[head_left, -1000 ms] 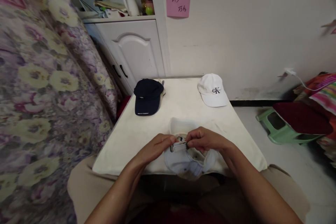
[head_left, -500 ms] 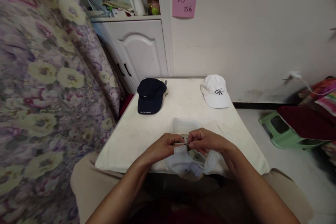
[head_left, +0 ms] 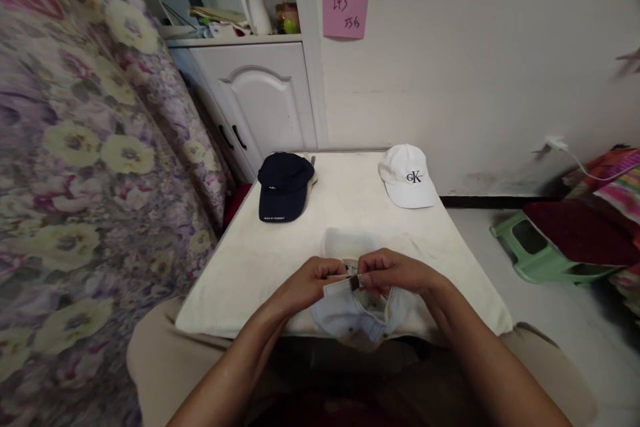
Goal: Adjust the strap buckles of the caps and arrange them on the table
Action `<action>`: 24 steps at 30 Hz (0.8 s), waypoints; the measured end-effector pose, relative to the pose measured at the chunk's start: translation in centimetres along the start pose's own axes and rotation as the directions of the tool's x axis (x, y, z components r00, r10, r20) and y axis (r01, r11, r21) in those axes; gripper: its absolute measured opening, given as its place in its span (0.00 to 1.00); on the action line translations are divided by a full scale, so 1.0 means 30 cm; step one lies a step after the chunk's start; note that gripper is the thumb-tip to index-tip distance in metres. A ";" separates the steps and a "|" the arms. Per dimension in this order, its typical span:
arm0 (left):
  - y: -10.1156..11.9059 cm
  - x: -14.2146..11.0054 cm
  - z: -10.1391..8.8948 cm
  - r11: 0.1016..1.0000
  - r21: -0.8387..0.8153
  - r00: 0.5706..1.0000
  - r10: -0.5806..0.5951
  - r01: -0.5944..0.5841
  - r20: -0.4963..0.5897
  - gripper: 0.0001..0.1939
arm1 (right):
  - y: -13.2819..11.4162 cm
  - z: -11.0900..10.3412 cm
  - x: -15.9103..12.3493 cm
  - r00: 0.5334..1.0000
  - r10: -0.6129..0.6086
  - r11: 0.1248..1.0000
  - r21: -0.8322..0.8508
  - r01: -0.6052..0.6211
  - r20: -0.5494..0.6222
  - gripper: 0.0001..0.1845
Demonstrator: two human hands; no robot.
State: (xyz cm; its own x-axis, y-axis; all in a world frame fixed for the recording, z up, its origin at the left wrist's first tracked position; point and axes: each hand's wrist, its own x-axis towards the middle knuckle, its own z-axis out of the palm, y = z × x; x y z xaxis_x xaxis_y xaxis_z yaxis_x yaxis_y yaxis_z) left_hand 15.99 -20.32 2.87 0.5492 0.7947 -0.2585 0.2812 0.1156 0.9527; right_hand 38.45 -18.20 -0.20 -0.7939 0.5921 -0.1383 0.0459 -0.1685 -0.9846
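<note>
A pale, light-blue baseball cap lies at the near edge of the table, its back opening facing me and its brim pointing away. My left hand is closed on the left end of the cap's back strap. Opposite it, my right hand pinches the strap's other side by a small dark buckle. The fingertips of both hands nearly meet there, and they hide part of the strap. Farther back stand a navy cap on the left and a white cap with black letters on the right.
A cream cloth covers the table. A flowered curtain hangs on the left, and a white cabinet stands behind. On the floor at right is a green stool with a dark red cover. A pink note is on the wall.
The dark buckle shows more plainly between my fingers, and the strap end at my left hand sits slightly farther left. The whole view has shifted a little. The other caps stay put.
</note>
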 end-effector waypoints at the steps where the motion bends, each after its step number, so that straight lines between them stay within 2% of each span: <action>1: 0.000 0.000 0.002 1.000 -0.006 1.000 -0.002 0.002 -0.003 0.13 | 0.001 0.001 0.000 1.000 -0.003 1.000 0.007 0.003 -0.002 0.13; 15: -0.019 -0.003 0.002 1.000 -0.004 1.000 -0.011 0.011 -0.013 0.13 | -0.002 0.010 -0.003 1.000 -0.004 1.000 -0.014 0.003 -0.011 0.16; 24: -0.009 -0.008 0.014 1.000 0.027 0.999 0.010 -0.008 -0.045 0.12 | -0.005 0.017 0.006 0.996 0.037 0.996 -0.080 -0.043 -0.076 0.14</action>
State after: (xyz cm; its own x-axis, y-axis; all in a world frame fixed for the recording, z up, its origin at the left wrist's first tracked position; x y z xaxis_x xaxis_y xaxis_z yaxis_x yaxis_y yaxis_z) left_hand 16.13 -20.79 2.61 0.5158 0.8218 -0.2419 0.2975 0.0930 0.9502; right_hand 37.99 -18.48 -0.02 -0.7435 0.6434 -0.1823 0.1286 -0.1299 -0.9831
